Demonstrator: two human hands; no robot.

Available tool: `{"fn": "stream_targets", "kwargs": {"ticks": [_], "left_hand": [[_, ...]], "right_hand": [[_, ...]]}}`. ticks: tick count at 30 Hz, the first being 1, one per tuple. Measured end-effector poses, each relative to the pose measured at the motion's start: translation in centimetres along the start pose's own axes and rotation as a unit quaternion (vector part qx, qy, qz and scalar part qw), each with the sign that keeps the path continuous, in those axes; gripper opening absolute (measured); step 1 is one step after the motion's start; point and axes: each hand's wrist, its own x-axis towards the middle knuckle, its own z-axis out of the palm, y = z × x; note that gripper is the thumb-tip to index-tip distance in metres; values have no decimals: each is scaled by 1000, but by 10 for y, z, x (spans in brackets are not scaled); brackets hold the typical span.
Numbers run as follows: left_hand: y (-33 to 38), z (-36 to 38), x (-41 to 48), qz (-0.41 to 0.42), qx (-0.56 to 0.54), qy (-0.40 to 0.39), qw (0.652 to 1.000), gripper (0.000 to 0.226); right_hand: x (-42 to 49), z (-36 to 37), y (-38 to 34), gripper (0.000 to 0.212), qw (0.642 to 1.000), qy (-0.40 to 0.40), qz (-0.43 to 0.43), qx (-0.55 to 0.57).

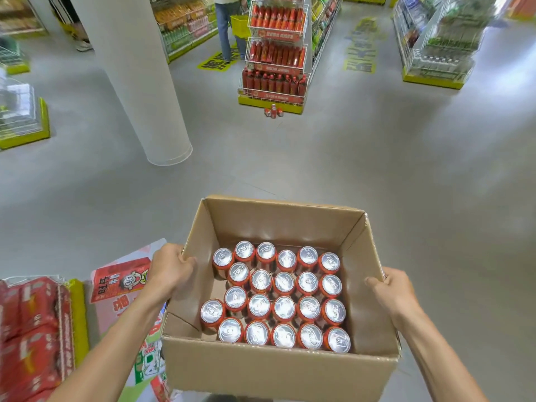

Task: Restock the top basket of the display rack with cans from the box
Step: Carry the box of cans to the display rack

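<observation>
While both hands carry it, head view: the open cardboard box (278,369) sits low in the middle of the frame, above the grey floor (377,175).
Left hand (171,266): grips the box's left wall near its far corner, fingers (187,261) curled over the rim into the box.
Right hand (390,288): clamps the right wall, thumb inside and the rest of the hand outside.
Cans (282,294): red with silver tops, all upright, long axis vertical, pull tabs facing up; they stand in rows that fill the right and middle of the box, with a bare strip of cardboard bottom along the left side.
Box orientation: opening upward, long sides running away from the person, roughly toward the rack.
Display rack (275,50): well apart, straight ahead across the open floor, wire baskets stacked in tiers and holding red bottles; the top basket is cut off by the frame edge.
Loose cans (273,111): a small cluster on the floor just before the rack's yellow base.
Pillar (136,79): white, left of the line to the rack.
Shopper (227,27): legs and a yellow basket, just left of the rack.
Near left: red packs (32,338) in a yellow-edged bin and a printed carton (120,278) beside the box.
</observation>
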Motion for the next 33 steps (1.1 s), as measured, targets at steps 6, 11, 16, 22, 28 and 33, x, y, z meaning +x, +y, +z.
{"fn": "stream_targets", "kwargs": {"ticks": [6,11,16,22,28,33], "left_hand": [[-15,3,48,-27,22,-32,999,52],[-16,-5,119,-22,19,-57,998,56],[2,-30,200,-7,28,-53,998,46],[43,-64,294,37,45,-36,998,44],[80,-71,389,12,51,-19,998,42],[116,-61,472,-24,21,-19,999,38]], "right_hand": [[34,32,-23,29,999,-8,11,-32],[63,70,-61,31,999,-12,26,-30],[89,101,-112,18,999,-2,48,-2],[134,124,-190,28,999,11,45,23],[225,146,-258,14,998,6,33,55],[320,162,-316,12,997,-20,32,60]]}}
